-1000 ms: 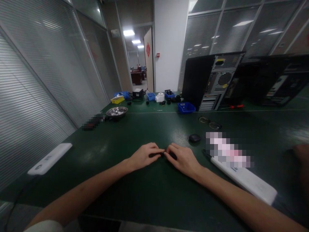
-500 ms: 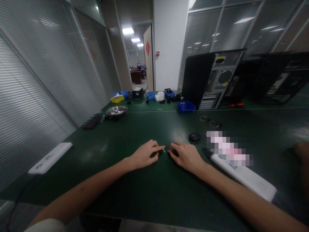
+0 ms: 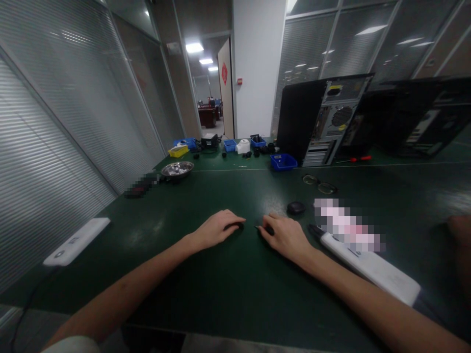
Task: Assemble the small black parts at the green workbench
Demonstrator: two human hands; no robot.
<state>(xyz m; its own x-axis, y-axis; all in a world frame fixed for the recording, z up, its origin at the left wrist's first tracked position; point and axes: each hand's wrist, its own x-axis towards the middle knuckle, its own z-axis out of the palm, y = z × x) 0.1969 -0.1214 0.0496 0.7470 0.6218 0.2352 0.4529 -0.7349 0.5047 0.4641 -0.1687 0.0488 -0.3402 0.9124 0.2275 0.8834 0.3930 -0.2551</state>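
1. Left hand [image 3: 217, 230]: the fingers bend over a small dark piece [image 3: 240, 226], which seems gripped between forefinger and thumb. The forefinger reaches forward along its top and hides most of its shape, so what it is cannot be told.

2. Right hand [image 3: 286, 235]: curled in, with thumb and forefinger apparently pinching a slim dark item [image 3: 270, 230]. Its thin tip pokes out past the fingertips towards the left hand; the rest lies under the palm.

3. Between the hands there is a narrow gap of bare green tabletop [image 3: 247, 274]. The two held things sit near each other at its sides, apart and not touching.

4. For good handling, I would judge it best to rest both wrists on the tabletop, keep the left grip firm but light, and steer the thin tip with small finger movements rather than from the arm. Lifting the left forefinger a little would give a better sight of the piece.

5. Just beyond the right hand sits a black mouse [image 3: 296, 208], close enough for the knuckles to bump if that hand swings outward. A white power strip [image 3: 371, 269] lies to the right of the right forearm.

6. Farther off, past the left hand, stands a metal bowl [image 3: 177, 169]; past the right are eyeglasses [image 3: 319, 184] and a blue tray [image 3: 283, 162].
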